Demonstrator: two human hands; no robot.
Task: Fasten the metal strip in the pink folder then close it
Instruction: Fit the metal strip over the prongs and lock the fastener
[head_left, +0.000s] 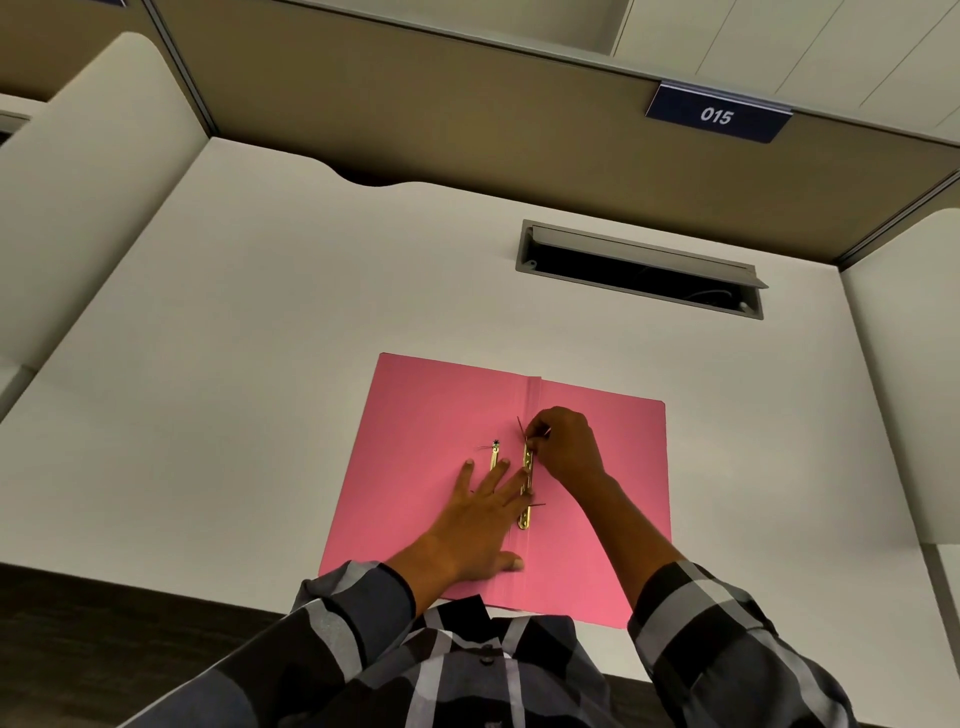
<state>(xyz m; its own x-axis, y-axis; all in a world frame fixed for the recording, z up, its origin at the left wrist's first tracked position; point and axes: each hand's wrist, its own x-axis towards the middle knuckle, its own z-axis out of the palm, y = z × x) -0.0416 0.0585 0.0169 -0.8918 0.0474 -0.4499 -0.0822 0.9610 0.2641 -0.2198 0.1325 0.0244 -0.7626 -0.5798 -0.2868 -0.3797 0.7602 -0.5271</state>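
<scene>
White surface (270, 332), cubicle partition behind it with a plate reading 015 (718, 115), open cable slot (641, 270) set into the surface on the far right. Pink folder (431, 415) lies open and flat near the front edge, spine crease running front to back down the middle. Left hand (480, 525) is spread flat, palm down, on the left leaf: fingers splayed wide, holding nothing, index and middle tips reaching over to the spine. Right hand (569, 441) sits on the right leaf just beside the spine, its fingers pinched together on a thin dark prong (521, 427) standing up at the far end of the metal strip (527, 491). That brass strip lies along the crease; a second prong sticks out sideways near its near end. A second, smaller brass piece (494, 457) lies loose on the left leaf, just left of the strip, partly under the left fingertips.
</scene>
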